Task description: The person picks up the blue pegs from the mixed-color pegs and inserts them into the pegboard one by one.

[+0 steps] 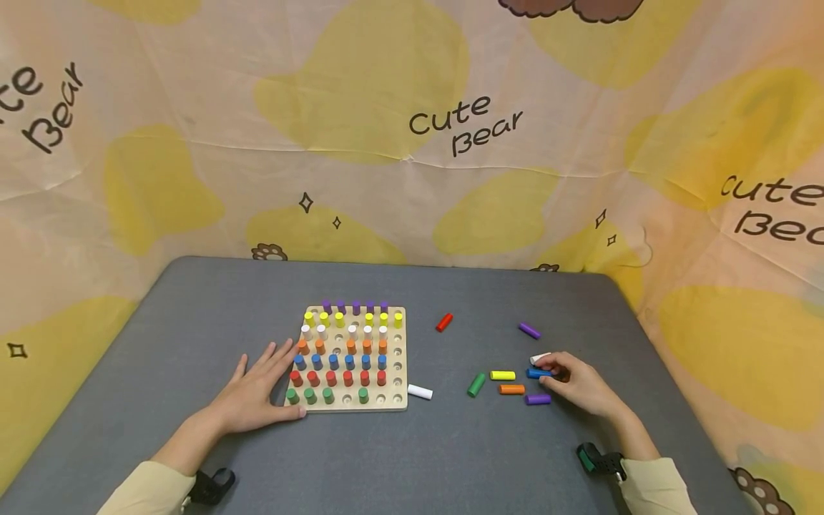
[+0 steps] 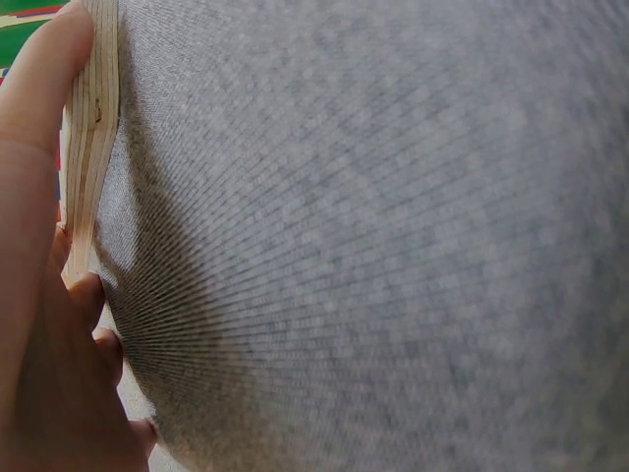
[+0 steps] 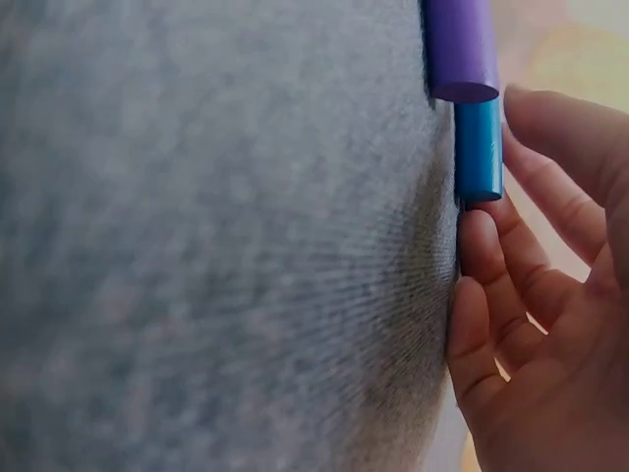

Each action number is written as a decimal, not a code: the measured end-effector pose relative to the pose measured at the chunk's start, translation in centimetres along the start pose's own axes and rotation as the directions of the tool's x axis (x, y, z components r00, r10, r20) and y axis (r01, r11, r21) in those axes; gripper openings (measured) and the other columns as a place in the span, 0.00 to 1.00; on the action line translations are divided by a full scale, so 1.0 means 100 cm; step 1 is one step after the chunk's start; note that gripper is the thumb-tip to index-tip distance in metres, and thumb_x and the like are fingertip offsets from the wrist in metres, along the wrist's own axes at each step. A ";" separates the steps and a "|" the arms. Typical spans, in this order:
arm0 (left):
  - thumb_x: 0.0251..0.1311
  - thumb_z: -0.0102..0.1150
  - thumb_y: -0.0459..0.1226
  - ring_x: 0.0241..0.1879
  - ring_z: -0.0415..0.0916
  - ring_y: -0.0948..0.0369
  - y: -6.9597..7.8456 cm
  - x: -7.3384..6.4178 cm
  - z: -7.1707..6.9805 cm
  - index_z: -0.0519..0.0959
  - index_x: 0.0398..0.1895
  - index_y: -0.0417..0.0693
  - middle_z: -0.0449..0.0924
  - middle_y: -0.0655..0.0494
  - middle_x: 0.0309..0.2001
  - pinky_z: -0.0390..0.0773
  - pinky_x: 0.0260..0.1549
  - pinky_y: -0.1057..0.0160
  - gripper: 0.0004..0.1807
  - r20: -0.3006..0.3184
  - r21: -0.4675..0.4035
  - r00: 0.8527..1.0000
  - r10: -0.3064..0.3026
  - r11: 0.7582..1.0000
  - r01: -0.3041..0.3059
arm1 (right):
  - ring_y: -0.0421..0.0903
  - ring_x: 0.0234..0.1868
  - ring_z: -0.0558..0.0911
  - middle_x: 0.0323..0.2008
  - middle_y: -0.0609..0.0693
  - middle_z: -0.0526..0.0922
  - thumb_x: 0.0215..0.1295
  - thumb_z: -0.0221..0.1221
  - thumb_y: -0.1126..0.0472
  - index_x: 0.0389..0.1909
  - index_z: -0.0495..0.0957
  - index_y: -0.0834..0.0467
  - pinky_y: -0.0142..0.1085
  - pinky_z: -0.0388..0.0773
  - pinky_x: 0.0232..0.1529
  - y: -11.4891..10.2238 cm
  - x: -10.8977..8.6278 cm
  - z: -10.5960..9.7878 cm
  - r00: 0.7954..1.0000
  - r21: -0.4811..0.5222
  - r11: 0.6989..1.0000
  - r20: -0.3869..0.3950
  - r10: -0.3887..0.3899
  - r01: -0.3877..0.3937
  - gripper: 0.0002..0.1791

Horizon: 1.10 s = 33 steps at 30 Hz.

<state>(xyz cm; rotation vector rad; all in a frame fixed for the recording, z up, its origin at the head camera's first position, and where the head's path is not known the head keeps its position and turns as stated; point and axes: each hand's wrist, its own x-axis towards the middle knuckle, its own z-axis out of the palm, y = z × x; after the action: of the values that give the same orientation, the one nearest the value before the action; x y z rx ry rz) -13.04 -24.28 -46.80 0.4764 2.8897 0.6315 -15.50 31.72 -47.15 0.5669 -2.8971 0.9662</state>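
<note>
My left hand (image 1: 249,395) lies spread at the left side of a wooden pegboard (image 1: 390,400), its thumb at the near left corner. In the left wrist view the thumb (image 2: 44,69) rests against the board's layered edge (image 2: 96,128). Coloured pegs stand upright in rows on the board: purple, yellow, white, orange, blue, red and green. My right hand (image 1: 579,383) is over loose pegs at the right, fingers loosely bent. Its index fingertip is right at a white peg (image 1: 539,357); the thumb is close by a blue peg (image 1: 538,373), which lies between thumb and fingers.
Near the right hand lie a purple peg (image 1: 538,400), an orange peg (image 1: 512,390), a yellow peg (image 1: 503,375) and a green peg (image 1: 476,385). Farther off are another purple peg (image 1: 530,330) and a red peg (image 1: 445,322). Another white peg (image 1: 420,392) lies beside the board.
</note>
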 end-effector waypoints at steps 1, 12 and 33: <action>0.38 0.59 0.70 0.70 0.41 0.42 0.000 0.000 0.000 0.49 0.72 0.55 0.48 0.47 0.72 0.35 0.59 0.31 0.59 -0.001 0.001 1.000 0.000 1.000 0.000 | 0.35 0.34 0.74 0.37 0.46 0.79 0.54 0.65 0.63 0.43 0.79 0.54 0.28 0.72 0.33 0.001 0.001 0.001 1.000 -0.006 1.000 -0.003 -0.006 0.006 0.14; 0.38 0.58 0.70 0.70 0.41 0.41 -0.002 0.001 0.002 0.49 0.72 0.54 0.48 0.46 0.72 0.34 0.59 0.31 0.59 -0.001 0.004 1.000 0.008 1.000 -0.008 | 0.36 0.31 0.73 0.32 0.44 0.77 0.52 0.65 0.67 0.36 0.79 0.54 0.28 0.71 0.33 -0.004 0.006 0.003 0.999 -0.039 0.999 -0.001 -0.032 0.032 0.10; 0.39 0.59 0.69 0.70 0.41 0.42 -0.003 0.001 0.002 0.48 0.73 0.56 0.47 0.46 0.72 0.35 0.59 0.31 0.59 -0.006 -0.007 1.000 0.014 1.000 -0.014 | 0.34 0.30 0.70 0.30 0.44 0.74 0.54 0.64 0.66 0.37 0.79 0.56 0.29 0.69 0.31 -0.010 0.011 -0.002 1.000 -0.037 0.999 -0.025 0.010 -0.011 0.09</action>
<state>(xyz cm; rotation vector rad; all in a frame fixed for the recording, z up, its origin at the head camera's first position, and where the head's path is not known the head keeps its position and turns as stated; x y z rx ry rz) -13.18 -24.39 -47.09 0.4942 2.8915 0.6468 -16.18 30.70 -46.27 0.5342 -2.8931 0.9113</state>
